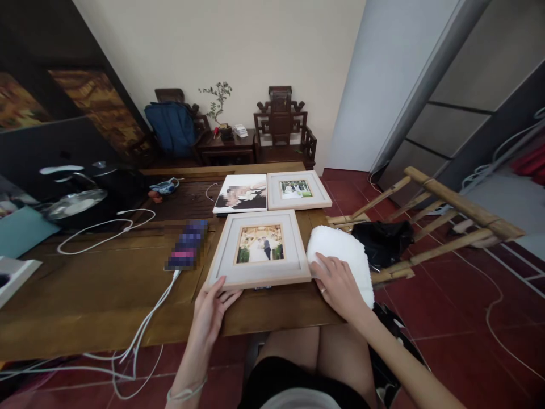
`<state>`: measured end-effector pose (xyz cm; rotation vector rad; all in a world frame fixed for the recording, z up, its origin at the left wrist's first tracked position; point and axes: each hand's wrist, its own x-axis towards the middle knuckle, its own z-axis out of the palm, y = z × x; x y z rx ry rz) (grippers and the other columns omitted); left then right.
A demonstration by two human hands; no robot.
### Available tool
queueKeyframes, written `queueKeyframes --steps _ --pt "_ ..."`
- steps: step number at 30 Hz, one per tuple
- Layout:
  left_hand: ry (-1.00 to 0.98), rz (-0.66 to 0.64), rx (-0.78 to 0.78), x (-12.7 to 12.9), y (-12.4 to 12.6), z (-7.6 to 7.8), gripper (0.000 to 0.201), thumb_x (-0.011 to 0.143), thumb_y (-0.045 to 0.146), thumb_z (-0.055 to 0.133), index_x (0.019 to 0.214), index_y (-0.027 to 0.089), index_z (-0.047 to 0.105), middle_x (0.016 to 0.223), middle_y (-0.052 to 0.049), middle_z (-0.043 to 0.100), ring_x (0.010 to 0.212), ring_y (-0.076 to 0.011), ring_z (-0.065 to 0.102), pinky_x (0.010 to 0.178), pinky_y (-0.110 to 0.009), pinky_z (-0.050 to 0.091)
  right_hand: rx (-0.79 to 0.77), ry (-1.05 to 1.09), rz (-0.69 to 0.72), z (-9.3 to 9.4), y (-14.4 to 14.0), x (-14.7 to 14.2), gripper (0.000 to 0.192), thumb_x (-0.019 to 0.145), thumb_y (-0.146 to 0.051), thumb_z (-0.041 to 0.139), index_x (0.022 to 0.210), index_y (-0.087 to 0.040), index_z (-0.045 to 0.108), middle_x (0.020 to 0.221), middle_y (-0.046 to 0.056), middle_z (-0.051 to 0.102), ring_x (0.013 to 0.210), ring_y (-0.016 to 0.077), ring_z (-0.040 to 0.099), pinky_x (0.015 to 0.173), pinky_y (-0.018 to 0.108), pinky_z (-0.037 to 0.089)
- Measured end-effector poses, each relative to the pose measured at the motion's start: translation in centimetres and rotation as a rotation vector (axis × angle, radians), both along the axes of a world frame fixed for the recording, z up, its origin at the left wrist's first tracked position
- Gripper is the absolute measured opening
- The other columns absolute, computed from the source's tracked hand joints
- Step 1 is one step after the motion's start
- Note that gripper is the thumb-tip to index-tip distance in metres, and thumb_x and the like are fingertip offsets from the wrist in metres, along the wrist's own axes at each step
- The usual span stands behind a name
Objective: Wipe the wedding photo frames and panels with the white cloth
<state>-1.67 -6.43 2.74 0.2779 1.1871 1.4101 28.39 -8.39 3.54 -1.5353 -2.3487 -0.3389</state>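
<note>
— What does the person wear?
— Bare arms, no sleeves. A thin pale band goes round the left wrist. A small ring sits on the right hand.
— And lower down?
— Dark shorts, with something white at the bottom middle.

Low, long table of brown wood, seen from its near edge. Lying on it, nearest: a square pale-wood picture frame with a grey mat and a photo of a couple, flat, its near edge at the table's front. Just right of it, a fluffy white cloth, hanging partly over the table's end. Behind, side by side and touching: an unframed photo print and a smaller pale-wood frame. Left of the big frame, a dark rectangular device (blurred), with a white cable trailing off the front edge. Farther left, a looped white cord, a metal lid and a teal sheet.
</note>
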Motion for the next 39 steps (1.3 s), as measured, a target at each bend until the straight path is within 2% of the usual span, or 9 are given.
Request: queueKeyframes --steps 5,11,14,17,19,22,28,33,39 --pt "0.007 0.002 -0.005 0.0 0.1 0.1 0.012 0.075 0.006 0.06 0.086 0.012 0.056 0.071 -0.004 0.068 0.063 -0.0207 0.07 0.074 -0.045 0.059 0.079 0.016 0.073 -0.9 0.6 0.4 0.045 0.073 0.005 0.041 0.103 -0.022 0.06 0.127 0.012 0.054 0.104 0.0292 0.052 0.081 0.047 0.049" --pt "0.017 0.007 0.007 0.2 0.0 0.0 0.013 0.077 0.007 0.059 0.087 0.013 0.056 0.072 -0.003 0.068 0.062 -0.02 0.069 0.073 -0.045 0.059 0.058 0.131 0.135 -0.9 1.0 3.9 0.041 0.073 0.003 0.04 0.099 -0.019 0.062 0.124 0.013 0.056 0.106 0.0276 0.052 0.087 0.047 0.05" --pt "0.02 0.014 0.012 0.2 0.0 0.0 0.012 0.076 0.007 0.06 0.086 0.013 0.056 0.071 -0.003 0.067 0.063 -0.0201 0.069 0.073 -0.045 0.059 0.15 0.362 0.086 1.1 1.8 5.8 0.027 0.076 -0.006 0.049 0.091 -0.021 0.064 0.124 0.011 0.055 0.112 0.0303 0.049 0.091 0.054 0.045" --pt "0.023 0.009 0.013 0.2 0.0 -0.1 0.011 0.075 0.007 0.061 0.084 0.013 0.056 0.071 -0.003 0.067 0.063 -0.0202 0.069 0.073 -0.045 0.059 0.299 0.651 -0.106 4.3 2.2 7.9 0.011 0.08 -0.021 0.057 0.084 -0.023 0.066 0.129 0.008 0.054 0.118 0.0304 0.047 0.098 0.056 0.038" --pt "0.027 0.009 0.01 0.2 0.1 -0.1 0.012 0.075 0.007 0.061 0.085 0.013 0.056 0.073 -0.004 0.068 0.064 -0.0203 0.07 0.073 -0.046 0.059 0.319 0.695 -0.157 6.4 2.2 9.2 0.011 0.08 -0.027 0.06 0.072 -0.023 0.065 0.126 0.006 0.057 0.122 0.0293 0.044 0.103 0.054 0.033" --pt "0.027 0.013 0.015 0.2 0.1 0.0 0.012 0.076 0.007 0.061 0.085 0.013 0.057 0.074 -0.004 0.068 0.065 -0.0204 0.07 0.073 -0.046 0.059 0.257 0.715 -0.075 9.3 1.9 10.5 0.028 0.08 -0.031 0.062 0.054 -0.021 0.057 0.132 0.003 0.054 0.131 0.0282 0.036 0.109 0.051 0.025" --pt "0.038 0.001 0.035 0.2 -0.1 -0.2 0.014 0.075 0.008 0.062 0.087 0.013 0.057 0.077 -0.004 0.068 0.066 -0.0207 0.07 0.074 -0.047 0.059 0.079 0.835 0.033 12.6 1.6 10.7 0.027 0.079 -0.033 0.063 0.055 -0.022 0.061 0.138 0.001 0.048 0.136 0.0285 0.027 0.112 0.052 0.015" --pt "0.049 -0.012 0.048 0.3 -0.1 -0.4 0.016 0.074 0.008 0.062 0.088 0.013 0.056 0.075 -0.003 0.067 0.063 -0.0195 0.069 0.073 -0.046 0.06 0.104 0.919 0.053 13.2 2.6 9.7 0.017 0.082 -0.031 0.062 0.069 -0.022 0.068 0.101 0.007 0.069 0.122 0.028 0.048 0.103 0.049 0.034" --pt "0.077 -0.041 0.06 0.4 -0.2 -0.2 0.019 0.075 0.008 0.063 0.092 0.013 0.055 0.078 -0.004 0.068 0.064 -0.0203 0.07 0.07 -0.044 0.06 0.104 0.656 0.013 14.3 4.8 8.1 0.02 0.08 -0.036 0.064 0.071 -0.018 0.063 0.093 0.006 0.065 0.09 0.0215 0.06 0.082 0.036 0.046"
